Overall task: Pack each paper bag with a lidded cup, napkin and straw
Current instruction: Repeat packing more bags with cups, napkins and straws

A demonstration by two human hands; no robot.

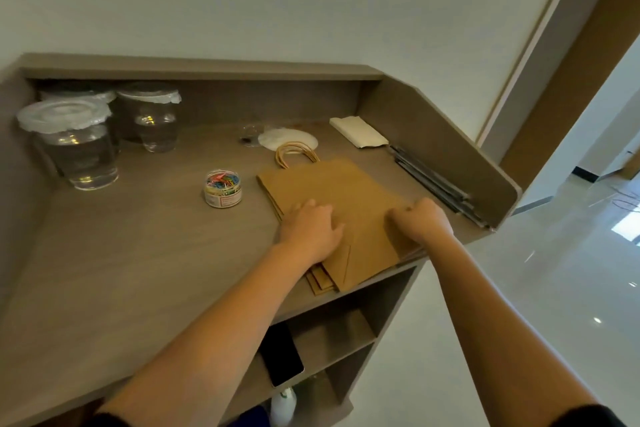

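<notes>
A stack of flat brown paper bags (pixel 332 191) lies on the counter's right side, handles pointing away from me. My left hand (pixel 310 225) rests flat on the stack's near left part. My right hand (pixel 422 220) pinches the right edge of the top bag with curled fingers. Three clear lidded cups (pixel 74 146) stand at the back left. A folded pile of napkins (pixel 358 132) lies at the back right. Dark wrapped straws (pixel 433 180) lie along the right side wall.
A small round tub of coloured paper clips (pixel 222 188) stands mid-counter. A loose clear lid (pixel 289 139) lies behind the bag handles. The counter (pixel 121 253) has raised back and side walls. A phone (pixel 280 354) sits on the shelf below.
</notes>
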